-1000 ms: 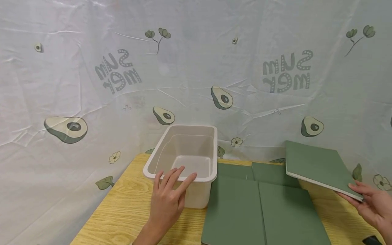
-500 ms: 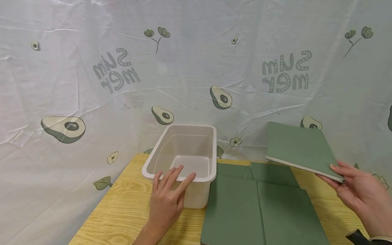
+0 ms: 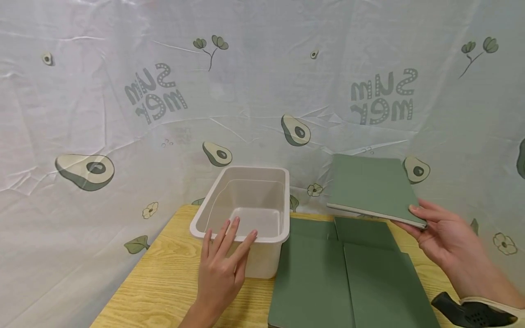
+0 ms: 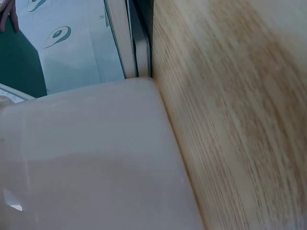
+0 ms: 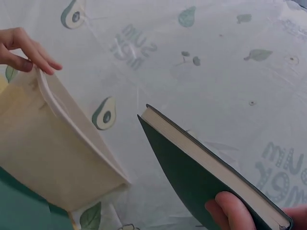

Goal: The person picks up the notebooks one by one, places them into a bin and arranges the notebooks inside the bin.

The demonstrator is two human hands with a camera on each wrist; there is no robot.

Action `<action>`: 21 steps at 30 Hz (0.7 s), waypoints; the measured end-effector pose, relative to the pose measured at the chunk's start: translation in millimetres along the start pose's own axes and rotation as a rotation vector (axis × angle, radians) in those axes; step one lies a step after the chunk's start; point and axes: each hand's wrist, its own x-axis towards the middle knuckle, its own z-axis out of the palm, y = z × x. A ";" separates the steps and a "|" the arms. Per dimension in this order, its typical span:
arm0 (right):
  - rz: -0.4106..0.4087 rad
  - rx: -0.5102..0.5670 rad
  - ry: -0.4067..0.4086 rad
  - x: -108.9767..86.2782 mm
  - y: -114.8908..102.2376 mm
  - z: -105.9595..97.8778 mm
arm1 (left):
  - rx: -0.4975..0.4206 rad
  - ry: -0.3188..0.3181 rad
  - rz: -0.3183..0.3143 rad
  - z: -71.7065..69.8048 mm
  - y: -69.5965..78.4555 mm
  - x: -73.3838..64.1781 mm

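The R hand point(image 3: 447, 237) grasps a green hardcover bk w/ pale page edges point(image 3: 371, 184) by its near R corner, thumb on the upper cover, fingers underneath. That bk is up in the air over the far R part of the yellow wood-grain table point(image 3: 164, 264), pale pg edge twd the wearer, apart from everything but the hand. L hand point(image 3: 219, 271) is relaxed, not clenched: fingers spread, fairly straight, resting over the near rim of an off-white plastic rectangular bin point(image 3: 262, 262), tips just inside. Bin sits upright on the table, L of more green hardcover bks point(image 3: 313, 278), which lie flat in two cols, near ones partly hiding those behind; can't tell how many are stacked in each. A black wrist unit w/ pale band point(image 3: 471, 314) shows on the R wrist. Behind it all hangs a whitish curtain w/ avocado, flower & mirrored "summer" prints point(image 3: 262, 82).
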 end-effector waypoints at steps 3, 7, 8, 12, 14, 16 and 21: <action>0.014 -0.003 -0.002 3.3 5.3 9.7 | 0.003 0.013 0.000 -0.4 0.4 0.0; 0.031 -0.058 -0.001 7.6 15.1 25.1 | 0.010 0.022 0.004 -0.8 0.1 0.4; 0.036 -0.077 0.003 8.4 17.3 29.2 | 0.011 0.023 0.006 -0.8 0.2 0.7; 0.042 -0.139 0.014 12.8 26.7 45.7 | 0.007 0.032 0.015 -0.6 0.4 1.3; 0.040 -0.158 0.014 15.5 32.3 53.3 | 0.007 0.036 0.019 -0.3 0.5 1.3; 0.037 -0.165 0.015 18.2 38.3 60.5 | 0.006 0.035 0.019 -0.1 0.7 1.2; 0.034 -0.209 0.005 23.4 51.7 75.5 | -0.003 0.026 0.009 0.4 1.2 0.8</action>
